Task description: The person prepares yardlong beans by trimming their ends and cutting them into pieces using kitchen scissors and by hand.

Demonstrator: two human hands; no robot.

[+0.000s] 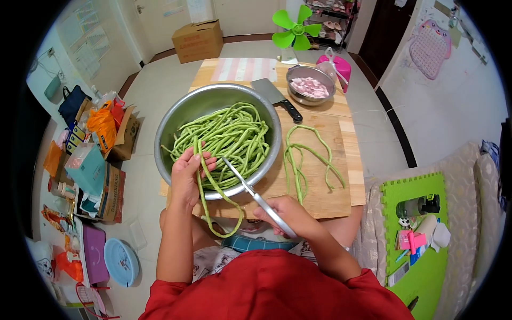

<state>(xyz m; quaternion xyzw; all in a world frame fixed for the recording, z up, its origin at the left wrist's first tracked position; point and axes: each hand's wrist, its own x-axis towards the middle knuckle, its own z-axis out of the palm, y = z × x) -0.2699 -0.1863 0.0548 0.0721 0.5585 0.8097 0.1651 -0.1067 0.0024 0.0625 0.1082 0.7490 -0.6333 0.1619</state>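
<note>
A large steel basin point(164, 114) holds a heap of long green beans point(234, 130). At the basin's near left rim, my left hand point(188, 169) pinches a long bean point(204, 205). This bean loops down over the rim and curls up towards the right. My right hand point(285, 213) grips a slim silver-handled blade point(261, 200), its tip over the basin near my left fingers. Whether it is a knife or closed scissors I cannot tell. A few long beans point(298, 146) lie on the wooden board point(325, 202) to the right.
Behind the basin lies a black-handled cleaver point(272, 93), next to a steel bowl point(293, 90) of raw meat pieces point(309, 87). A pink-striped cloth point(242, 69) covers the table's far part. A green fan point(296, 28) stands beyond. Boxes and a blue tub point(121, 261) sit at left.
</note>
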